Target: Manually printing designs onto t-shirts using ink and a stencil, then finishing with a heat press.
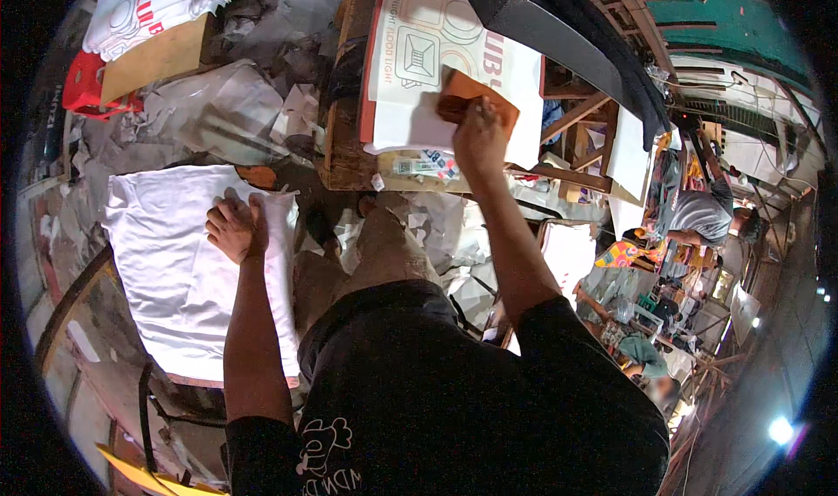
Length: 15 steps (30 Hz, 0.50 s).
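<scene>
My right hand (482, 143) is clamped on a brown block (504, 110) over the printed white cloth (406, 103) ahead of me; my left hand (237, 227) lies on a white shirt (175, 269) beside me, its fingers bent and a little apart; beyond, a white pile (153, 12) rests on a board (161, 58).

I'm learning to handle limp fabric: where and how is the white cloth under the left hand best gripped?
Probably pinch the white cloth at its upper-right corner, coming from the worktable side: it lies spread out flat and wrinkled, and that corner shows uncovered beside the left hand.
</scene>
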Motion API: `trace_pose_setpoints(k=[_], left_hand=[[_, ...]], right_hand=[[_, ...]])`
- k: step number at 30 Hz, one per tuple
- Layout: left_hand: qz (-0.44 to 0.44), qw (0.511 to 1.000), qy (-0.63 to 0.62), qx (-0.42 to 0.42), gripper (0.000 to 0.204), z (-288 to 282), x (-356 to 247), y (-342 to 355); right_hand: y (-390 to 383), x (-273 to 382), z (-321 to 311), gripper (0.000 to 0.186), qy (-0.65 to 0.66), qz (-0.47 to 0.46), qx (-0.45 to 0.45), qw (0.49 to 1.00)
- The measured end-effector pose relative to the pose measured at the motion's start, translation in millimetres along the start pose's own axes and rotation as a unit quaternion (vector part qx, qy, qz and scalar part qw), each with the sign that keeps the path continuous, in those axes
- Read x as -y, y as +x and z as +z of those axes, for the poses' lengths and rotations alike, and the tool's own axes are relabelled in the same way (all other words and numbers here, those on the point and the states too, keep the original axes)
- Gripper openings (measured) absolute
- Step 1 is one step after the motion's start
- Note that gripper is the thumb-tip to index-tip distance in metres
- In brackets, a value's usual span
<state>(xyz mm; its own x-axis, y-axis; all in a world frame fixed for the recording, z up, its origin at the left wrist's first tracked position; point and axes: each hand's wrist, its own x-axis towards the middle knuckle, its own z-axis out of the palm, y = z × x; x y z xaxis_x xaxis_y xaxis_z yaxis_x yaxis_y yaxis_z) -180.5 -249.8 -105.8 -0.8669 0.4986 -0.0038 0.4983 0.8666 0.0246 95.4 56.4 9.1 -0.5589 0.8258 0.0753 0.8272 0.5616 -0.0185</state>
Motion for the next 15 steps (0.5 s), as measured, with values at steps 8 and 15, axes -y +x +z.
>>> trace_pose_setpoints(k=[8, 15], left_hand=[[0.000, 1.000, 0.005, 0.017, 0.068, -7, -6, 4], [-0.024, 0.999, -0.001, 0.043, 0.065, -12, -6, 3]], right_hand=[[35, 1, 25, 0.051, -0.044, -0.096, -0.082, 0.991], [17, 99, 25, 0.046, 0.083, -0.147, -0.088, 0.982]])
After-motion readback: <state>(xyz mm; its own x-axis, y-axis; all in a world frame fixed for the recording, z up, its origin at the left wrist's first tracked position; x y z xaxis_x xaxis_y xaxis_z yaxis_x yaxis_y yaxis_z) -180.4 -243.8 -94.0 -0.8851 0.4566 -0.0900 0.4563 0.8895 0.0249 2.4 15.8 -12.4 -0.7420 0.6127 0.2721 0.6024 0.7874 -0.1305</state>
